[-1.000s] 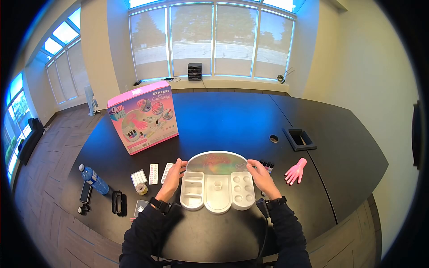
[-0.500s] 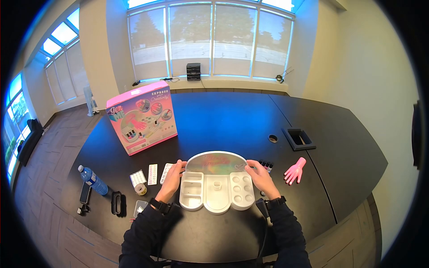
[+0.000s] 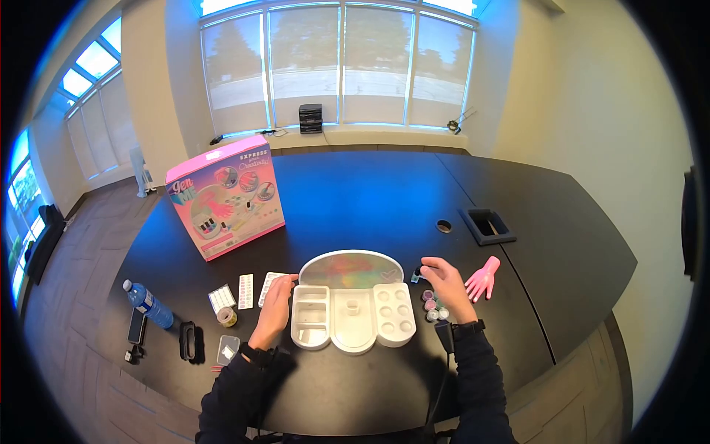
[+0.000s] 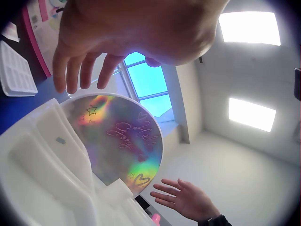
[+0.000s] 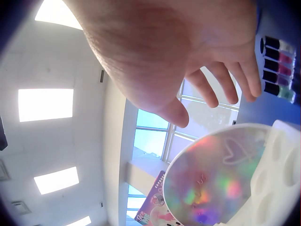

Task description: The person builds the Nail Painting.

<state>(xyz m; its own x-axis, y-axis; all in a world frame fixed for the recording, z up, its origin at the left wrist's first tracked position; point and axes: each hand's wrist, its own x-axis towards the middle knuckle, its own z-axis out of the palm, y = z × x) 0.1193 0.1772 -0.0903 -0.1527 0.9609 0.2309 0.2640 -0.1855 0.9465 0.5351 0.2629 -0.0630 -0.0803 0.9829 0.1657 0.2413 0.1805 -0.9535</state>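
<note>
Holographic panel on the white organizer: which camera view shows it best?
The left wrist view: the holographic panel is large there, with its lettering clearest. The right wrist view shows it large, but the lettering is fainter and the picture's bottom edge crops it. The head view shows its arched outline, but small, its lettering unreadable.

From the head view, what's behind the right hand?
A bottle and small jars show past the edge of the right hand; whatever the hand covers can't be seen there.

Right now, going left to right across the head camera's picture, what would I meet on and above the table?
Water bottle, pink-spotted card, left hand, white organizer, right hand, pink model hand.
</note>
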